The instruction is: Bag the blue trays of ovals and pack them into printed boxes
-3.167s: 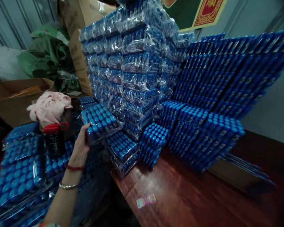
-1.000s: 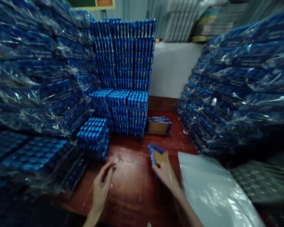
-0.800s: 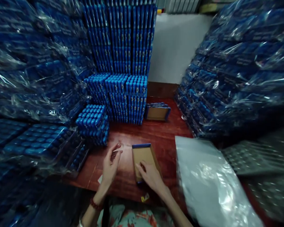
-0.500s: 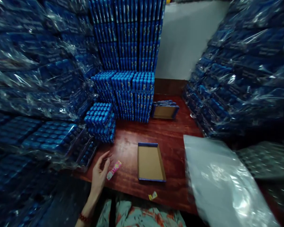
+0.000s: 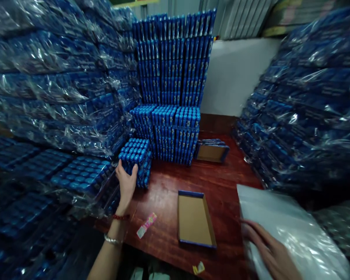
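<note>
My left hand point(image 5: 126, 181) reaches to the near face of a short stack of blue round-topped packs point(image 5: 134, 151), its thumb and fingers apart across the top pack. It seems to touch the pack, but I see no closed grip. Over the left edge of a pile of clear plastic bags point(image 5: 280, 212) lies my right hand point(image 5: 270, 247), slightly blurred, with fingers stretched out; contact with the plastic is hard to tell. Between the hands, a shallow cardboard tray point(image 5: 194, 217) with blue sides rests on the reddish wooden table point(image 5: 163, 184).
Tall stacks of blue packs point(image 5: 175, 134) stand at the back. Plastic-wrapped blue bundles rise at left point(image 5: 67, 89) and right point(image 5: 303, 128). More nested trays point(image 5: 211, 151) lean behind. A pink strip point(image 5: 146, 225) and a yellow scrap point(image 5: 198, 268) lie near the front edge.
My left hand has moved forward from beside the pink strip to the short stack. My right hand has come into view over the plastic bags. The camera view has tilted up.
</note>
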Demonstrator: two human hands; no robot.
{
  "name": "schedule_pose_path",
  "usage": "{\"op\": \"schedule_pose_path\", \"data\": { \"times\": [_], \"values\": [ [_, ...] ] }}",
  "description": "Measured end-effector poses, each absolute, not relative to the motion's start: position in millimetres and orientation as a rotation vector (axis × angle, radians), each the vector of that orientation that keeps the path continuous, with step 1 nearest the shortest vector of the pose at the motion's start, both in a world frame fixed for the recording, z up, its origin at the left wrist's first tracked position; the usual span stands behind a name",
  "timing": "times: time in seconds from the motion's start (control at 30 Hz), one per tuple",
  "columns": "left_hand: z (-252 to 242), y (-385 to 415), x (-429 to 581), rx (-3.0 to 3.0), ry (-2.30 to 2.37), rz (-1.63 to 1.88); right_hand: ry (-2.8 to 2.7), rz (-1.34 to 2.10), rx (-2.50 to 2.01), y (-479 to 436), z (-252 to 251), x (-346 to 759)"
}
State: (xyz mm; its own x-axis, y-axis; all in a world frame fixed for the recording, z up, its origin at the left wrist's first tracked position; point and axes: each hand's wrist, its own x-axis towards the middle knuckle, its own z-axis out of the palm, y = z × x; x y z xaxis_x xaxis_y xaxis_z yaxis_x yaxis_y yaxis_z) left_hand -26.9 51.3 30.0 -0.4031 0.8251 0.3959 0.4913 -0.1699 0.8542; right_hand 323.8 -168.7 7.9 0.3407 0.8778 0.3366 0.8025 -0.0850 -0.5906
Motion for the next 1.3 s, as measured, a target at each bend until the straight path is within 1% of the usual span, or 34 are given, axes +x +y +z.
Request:
{"op": "schedule_pose_path", "data": {
  "times": [0.1,0.17,0.2,0.27,0.33,0.47,0.57,0.67,0.77,0.83,0.93,1.1,1.2,1.3],
  "values": [
    [18.1,51.4,-19.8,1.543,1.895,1.455,-1.551,0.689,-1.479,-38.2,20.3,261.1],
    [9.8,49.7,-16.0,1.537,1.979,1.353,-1.425,0.929,-1.291,50.1,26.2,214.0],
    [6.8,49.9,-14.8,1.528,2.026,1.307,-1.325,1.028,-1.281,88.4,28.7,191.9],
    [3.7,53.2,-13.8,1.540,2.111,1.242,-1.282,1.061,-1.260,148.2,33.0,154.1],
    [3.9,59.2,-13.4,1.570,2.186,1.212,-1.271,1.081,-1.232,185.2,35.1,126.6],
    [7.4,71.2,-9.9,1.472,2.312,1.210,-1.214,1.104,-1.180,213.4,30.6,98.8],
    [8.7,76.2,-6.0,1.374,2.303,1.295,-1.148,1.082,-1.146,215.7,25.4,94.4],
    [9.6,72.3,-1.4,1.420,2.230,1.445,-1.072,1.051,-1.119,204.7,27.0,100.5],
    [10.5,50.2,10.5,1.551,2.038,1.636,-1.010,1.028,-1.083,173.3,34.4,120.5],
    [9.4,23.6,25.6,1.622,1.898,1.674,-0.979,1.006,-1.038,139.4,38.5,143.4],
    [1.2,-28.2,56.1,1.657,1.791,1.517,-0.936,0.917,-1.066,75.0,38.0,187.1],
    [-33.0,-107.3,101.0,1.562,1.630,0.957,-0.925,0.732,-1.328,-17.7,8.8,251.0],
    [-57.5,-128.7,110.1,1.628,1.542,0.787,-0.981,0.724,-1.413,-39.8,-22.5,268.2],
    [-76.6,-128.6,104.5,1.758,1.547,0.720,-1.037,0.704,-1.490,-44.1,-52.7,270.4]
  ]
}}
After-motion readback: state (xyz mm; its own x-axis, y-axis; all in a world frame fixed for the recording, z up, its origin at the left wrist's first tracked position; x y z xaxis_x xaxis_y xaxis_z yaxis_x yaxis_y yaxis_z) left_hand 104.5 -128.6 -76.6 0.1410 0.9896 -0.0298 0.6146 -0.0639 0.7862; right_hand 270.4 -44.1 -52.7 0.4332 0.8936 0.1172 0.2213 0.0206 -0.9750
